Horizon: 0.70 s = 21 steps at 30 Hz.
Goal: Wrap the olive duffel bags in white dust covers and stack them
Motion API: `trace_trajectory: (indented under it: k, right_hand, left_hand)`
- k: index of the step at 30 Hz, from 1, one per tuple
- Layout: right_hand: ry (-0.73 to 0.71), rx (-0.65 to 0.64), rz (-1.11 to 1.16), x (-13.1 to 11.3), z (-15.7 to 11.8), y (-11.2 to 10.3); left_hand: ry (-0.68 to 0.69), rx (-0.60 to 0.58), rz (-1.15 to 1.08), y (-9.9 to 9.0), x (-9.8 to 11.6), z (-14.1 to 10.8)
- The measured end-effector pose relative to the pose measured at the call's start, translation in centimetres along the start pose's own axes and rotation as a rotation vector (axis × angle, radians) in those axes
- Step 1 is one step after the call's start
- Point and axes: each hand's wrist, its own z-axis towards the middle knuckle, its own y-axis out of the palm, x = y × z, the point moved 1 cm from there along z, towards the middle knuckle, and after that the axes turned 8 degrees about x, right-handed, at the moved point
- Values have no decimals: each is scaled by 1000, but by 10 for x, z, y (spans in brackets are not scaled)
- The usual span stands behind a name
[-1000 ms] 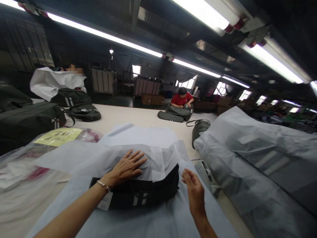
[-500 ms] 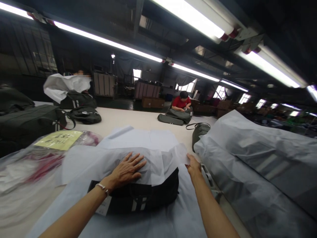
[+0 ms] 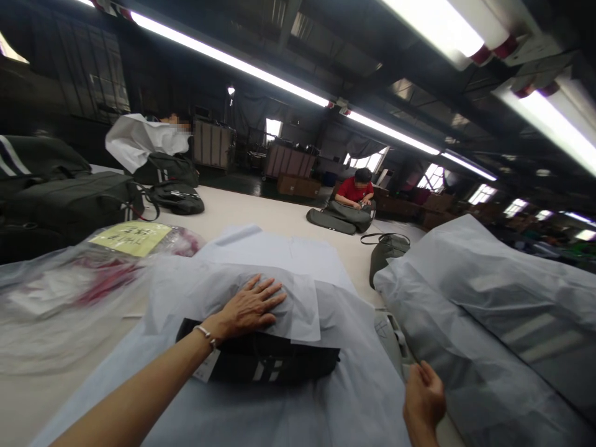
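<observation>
My left hand (image 3: 251,308) lies flat with fingers spread on thin white wrapping paper (image 3: 302,307). Under that sheet is a dark bag (image 3: 274,367) with two pale stripes and a white tag (image 3: 205,366); its near side shows bare. At the lower right, my right hand (image 3: 423,397) is closed, thumb and fingertips pressed together. It is by the near end of a grey device (image 3: 393,338), which looks like a tape dispenser. Whatever the right fingertips pinch is too small to make out. More pale sheets (image 3: 298,416) lie beneath the bag.
A large paper-covered bag (image 3: 503,316) stands close on the right. Clear plastic bags (image 3: 69,292) with a yellow note (image 3: 133,238) lie left, before several dark green bags (image 3: 79,208). A person in red (image 3: 354,191) handles a bag across the table (image 3: 261,208).
My right hand has left the paper's right edge and come down right to the grey device. The paper's right end now lies folded over the bag. My left hand stays on top.
</observation>
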Motion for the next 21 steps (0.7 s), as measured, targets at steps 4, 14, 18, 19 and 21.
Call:
trace_trajectory:
  k: [4,14,18,19,21]
  right_hand:
    - [-746,-205,-161,-87,-47,47]
    - [-1577,-903,-366,-86,-186,163]
    - [-1565,-907,-405,-68,-178,167]
    - [-1561,-912,-409,-68,-177,167]
    - [-1548,-918,-420,-71,-177,167]
  left_hand:
    - [-10,-3,-30,-4,1,1]
    - [-93,44,-45,-1,13,-3]
    - [-92,-17,-105,-28,4,10]
    - [-125,-3,-95,-36,-3,11]
    - [-275,73,8,-46,-18,8]
